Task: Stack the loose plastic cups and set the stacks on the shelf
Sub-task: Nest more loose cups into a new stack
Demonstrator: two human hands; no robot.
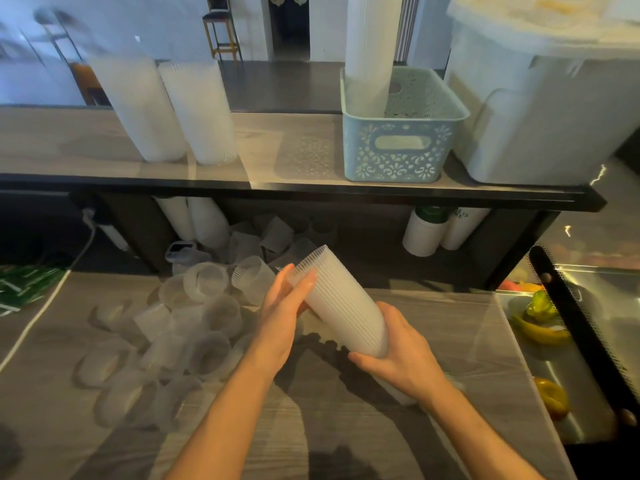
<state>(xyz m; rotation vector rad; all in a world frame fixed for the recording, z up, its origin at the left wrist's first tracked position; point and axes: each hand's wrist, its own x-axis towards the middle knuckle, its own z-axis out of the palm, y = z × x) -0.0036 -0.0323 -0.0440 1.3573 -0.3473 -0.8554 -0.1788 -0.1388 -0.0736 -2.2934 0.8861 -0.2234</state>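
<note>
A tall stack of nested cups hangs tilted above the middle of the lower counter, rims pointing up and away toward the shelf, base end low and near the person. The right hand cups that base end, fingers curled under and round it. The left hand lies along the stack's left side near the rims, fingers nearly straight and pressed flat against the ribbed wall. The step in hand looks like squaring up the stack before it goes up. To do it well, the right hand should keep the base firmly seated while the left presses along the side, so the cups nest evenly and none rides proud. The loose cups lie scattered on the counter's left half, some on their sides, so more could be added first. Two finished stacks stand toward the shelf's left end, leaning; free room shows between them and the blue basket. The stack should be raised upright before setting down, since tilted it may slide apart.
</note>
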